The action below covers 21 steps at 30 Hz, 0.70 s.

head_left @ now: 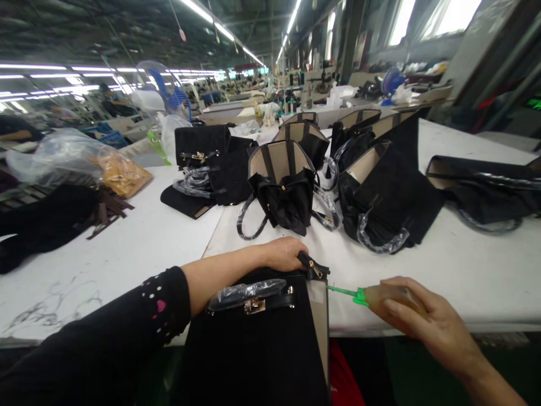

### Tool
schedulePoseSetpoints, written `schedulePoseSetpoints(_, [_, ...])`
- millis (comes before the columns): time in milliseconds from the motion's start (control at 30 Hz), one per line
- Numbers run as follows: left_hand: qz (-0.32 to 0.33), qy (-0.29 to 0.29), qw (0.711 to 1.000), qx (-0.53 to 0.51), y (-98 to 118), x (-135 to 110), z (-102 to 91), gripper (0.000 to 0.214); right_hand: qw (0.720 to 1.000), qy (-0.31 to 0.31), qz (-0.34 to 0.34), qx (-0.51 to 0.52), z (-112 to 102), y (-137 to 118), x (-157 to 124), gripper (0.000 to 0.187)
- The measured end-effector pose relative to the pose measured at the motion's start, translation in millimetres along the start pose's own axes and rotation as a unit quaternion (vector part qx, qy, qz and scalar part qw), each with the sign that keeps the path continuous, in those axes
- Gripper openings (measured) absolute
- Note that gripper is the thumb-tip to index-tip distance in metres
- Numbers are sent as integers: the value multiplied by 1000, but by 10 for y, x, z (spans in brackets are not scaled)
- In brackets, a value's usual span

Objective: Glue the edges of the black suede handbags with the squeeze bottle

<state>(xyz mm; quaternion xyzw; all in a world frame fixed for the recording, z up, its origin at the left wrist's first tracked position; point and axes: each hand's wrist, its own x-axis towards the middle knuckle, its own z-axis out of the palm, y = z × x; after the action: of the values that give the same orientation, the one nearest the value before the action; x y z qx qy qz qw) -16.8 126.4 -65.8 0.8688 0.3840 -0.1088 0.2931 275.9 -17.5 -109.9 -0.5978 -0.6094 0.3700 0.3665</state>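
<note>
A black handbag [262,349] lies at the table's near edge, with a plastic-wrapped handle [249,290] and a gold clasp [255,305] on its front. Across its top reaches my left hand [287,254], its fingers closed by the black zipper end [315,266] at the bag's corner; the fingertips are partly hidden. My right hand [416,307] is wrapped round a glue bottle [380,296] of amber liquid with a green nozzle. The thin tip of the nozzle points left, at the beige side edge [320,307] of the bag.
Several black handbags, among them an open one [281,192] and a tilted one [389,192], stand across the white table [236,248]. At left are dark fabric pieces [54,217] and a yellow plastic-wrapped bundle [124,172]. A fan [163,90] stands behind.
</note>
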Motion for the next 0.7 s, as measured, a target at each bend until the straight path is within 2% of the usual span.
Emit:
schedulePoseSetpoints(233, [9,7,1000,-2,-25,12,8,15,999,-36,10,-2,35,47,189,36])
schedulePoseSetpoints(400, [5,16,1000,-2,-14,1,22,14,994,-104,23,22,-13,-7,197,35])
schedulePoseSetpoints(600, [-1,18,1000,-6,-27,13,31,14,999,-32,-3,-37,-89,6,146,35])
schedulePoseSetpoints(700, [-2,14,1000,-7,-33,25,37,15,1000,-23,-4,-20,-98,-14,131,37])
